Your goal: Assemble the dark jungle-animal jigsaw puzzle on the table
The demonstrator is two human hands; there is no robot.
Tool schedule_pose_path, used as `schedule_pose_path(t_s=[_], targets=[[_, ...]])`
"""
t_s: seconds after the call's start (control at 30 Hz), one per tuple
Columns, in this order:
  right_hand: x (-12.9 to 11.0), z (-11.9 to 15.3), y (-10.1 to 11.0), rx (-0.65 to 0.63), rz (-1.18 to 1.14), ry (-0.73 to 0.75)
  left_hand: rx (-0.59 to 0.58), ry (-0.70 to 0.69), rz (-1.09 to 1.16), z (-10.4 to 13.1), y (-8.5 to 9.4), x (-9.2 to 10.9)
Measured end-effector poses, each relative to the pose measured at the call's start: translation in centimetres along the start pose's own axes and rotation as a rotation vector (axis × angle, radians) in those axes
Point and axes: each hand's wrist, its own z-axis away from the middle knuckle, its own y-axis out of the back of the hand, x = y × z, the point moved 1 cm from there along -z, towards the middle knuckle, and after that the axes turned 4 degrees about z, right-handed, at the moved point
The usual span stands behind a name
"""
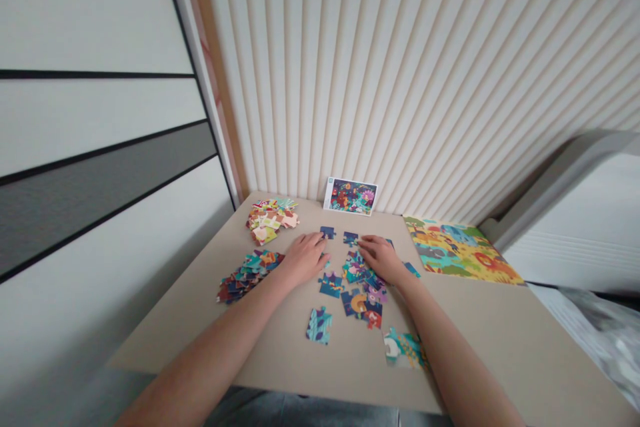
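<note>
My left hand (304, 258) rests on the table with its fingers apart, fingertips beside a dark blue puzzle piece (327, 232). Across from it, my right hand (379, 257) lies with spread fingers, its fingertips at another dark blue piece (351, 238). A gap separates the two pieces. Between and below the hands lie a blue piece (331, 284), overlapping colourful pieces (356, 268), an orange-and-blue piece (358, 303) and a red piece (373, 315). Nearer my body are a teal piece (319, 325) and a green-and-white piece (401, 347), partly hidden by my right forearm.
A picture card (351, 196) leans against the pleated blind (320, 67) behind the table (200, 333). Piles of dark pieces (245, 277) and lighter pieces (267, 219) sit at the left. An assembled animal puzzle (457, 250) lies at the right.
</note>
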Motion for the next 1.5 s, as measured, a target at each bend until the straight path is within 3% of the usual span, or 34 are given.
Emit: schedule_pose_path(t_s=[0.2,0.43,1.2,1.5], targets=[[-0.2,-0.1,-0.2,0.013,0.016,-0.008,-0.033,-0.028,-0.028,0.2,-0.1,0.5],[-0.2,0.3,0.0,0.0,-0.017,0.008,0.016,-0.005,-0.064,0.4,0.6,0.6],[-0.2,0.4,-0.4,0.007,0.035,-0.005,0.01,-0.017,-0.045,0.4,-0.1,0.1],[-1.2,0.8,1.8,0.014,-0.074,0.006,0.042,-0.041,-0.04,0.4,1.7,0.5]])
